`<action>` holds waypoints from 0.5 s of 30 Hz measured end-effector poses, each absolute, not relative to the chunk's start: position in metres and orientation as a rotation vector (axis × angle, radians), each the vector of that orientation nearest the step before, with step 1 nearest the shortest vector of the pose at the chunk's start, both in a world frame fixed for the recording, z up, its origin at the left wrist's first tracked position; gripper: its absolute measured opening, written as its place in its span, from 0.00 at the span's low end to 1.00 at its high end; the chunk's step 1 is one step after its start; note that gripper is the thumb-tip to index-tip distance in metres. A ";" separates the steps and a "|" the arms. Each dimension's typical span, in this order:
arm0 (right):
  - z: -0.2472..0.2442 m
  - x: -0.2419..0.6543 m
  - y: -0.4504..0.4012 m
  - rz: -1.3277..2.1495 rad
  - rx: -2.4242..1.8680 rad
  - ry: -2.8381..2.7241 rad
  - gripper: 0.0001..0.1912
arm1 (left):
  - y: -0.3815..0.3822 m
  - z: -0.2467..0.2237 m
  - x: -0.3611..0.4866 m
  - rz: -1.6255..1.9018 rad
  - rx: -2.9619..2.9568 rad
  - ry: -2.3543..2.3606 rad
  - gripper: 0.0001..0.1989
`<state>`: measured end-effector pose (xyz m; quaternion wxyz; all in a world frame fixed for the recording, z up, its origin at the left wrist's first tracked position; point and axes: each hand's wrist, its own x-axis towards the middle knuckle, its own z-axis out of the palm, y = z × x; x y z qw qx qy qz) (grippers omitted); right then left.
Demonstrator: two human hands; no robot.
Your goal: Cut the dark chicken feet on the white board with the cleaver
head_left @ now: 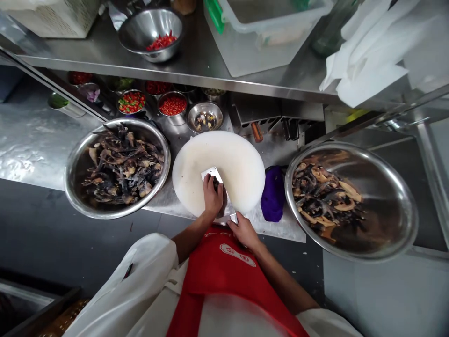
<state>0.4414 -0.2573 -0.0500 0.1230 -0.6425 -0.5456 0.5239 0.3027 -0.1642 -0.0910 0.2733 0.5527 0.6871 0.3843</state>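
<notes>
A cleaver (228, 206) lies over the near part of the round white cutting board (242, 164), its blade pointing away and to the left. My right hand (244, 230) is wrapped round its handle at the board's near edge. On top of the blade is my left hand (213, 196), its fingers closed on a small dark piece (215, 183) that I cannot make out clearly. To the left stands a steel bowl (72, 178) heaped with dark dried pieces (122, 168). Another large steel bowl (389, 220), at the right, holds dark and tan cut pieces (326, 196).
A purple cloth (272, 194) lies between board and right bowl. Behind the board are small bowls of chopped peppers (172, 106) and a knife rack (259, 110). A steel shelf (196, 70) above them carries a bowl (150, 28) and a plastic tub (252, 54).
</notes>
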 end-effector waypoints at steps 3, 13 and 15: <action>-0.040 0.426 -0.215 1.587 -1.853 -1.494 0.06 | -0.124 -0.085 0.294 1.092 1.499 1.823 0.18; -0.019 0.399 -0.073 1.593 -1.706 -1.160 0.09 | 0.151 -0.071 0.250 0.924 1.840 1.829 0.12; -0.024 0.409 -0.081 1.606 -1.751 -1.094 0.09 | 0.197 -0.083 0.239 0.723 1.866 1.790 0.11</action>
